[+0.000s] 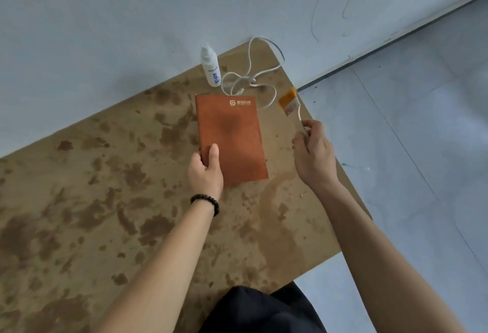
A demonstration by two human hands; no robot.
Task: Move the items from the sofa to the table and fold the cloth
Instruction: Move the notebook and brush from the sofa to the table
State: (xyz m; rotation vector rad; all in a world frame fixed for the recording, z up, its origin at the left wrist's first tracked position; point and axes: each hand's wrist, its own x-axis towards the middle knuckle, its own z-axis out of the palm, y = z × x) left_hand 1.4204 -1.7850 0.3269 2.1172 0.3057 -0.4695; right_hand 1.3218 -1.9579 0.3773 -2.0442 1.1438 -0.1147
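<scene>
Left hand [206,171] tight around the orange book [232,137] on the desk [79,200], right hand [314,153] around a small brush [289,102].

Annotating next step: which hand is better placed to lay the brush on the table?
Right hand: it pinches the brush handle by the table edge; left hand grips the notebook.
</scene>
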